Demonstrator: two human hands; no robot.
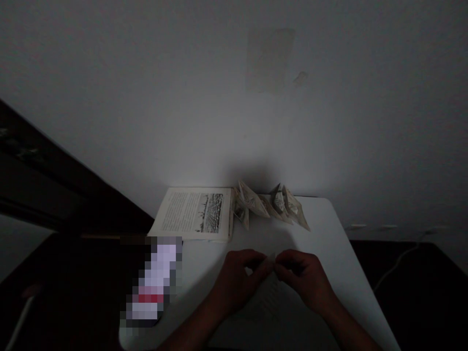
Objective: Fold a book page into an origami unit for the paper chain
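Above the middle of the white table, my left hand [239,274] and my right hand [306,275] meet fingertip to fingertip. Both are closed in a pinch on a small piece of folded paper [271,257], whose pale tip shows between the fingers. Its full shape is hidden by the fingers and the dim light. Just beyond my hands, several folded paper boats [254,201] made of printed pages stand bunched together. An open book [179,212] with text and a black-and-white picture lies left of them, touching or nearly touching the nearest boat.
The small white table [321,209] with rounded corners stands against a pale wall [164,122]. A blurred-out, phone-like object [157,278] lies near its left edge. Dark wood [73,170] is at the left, and a pale cable [397,261] hangs at the right.
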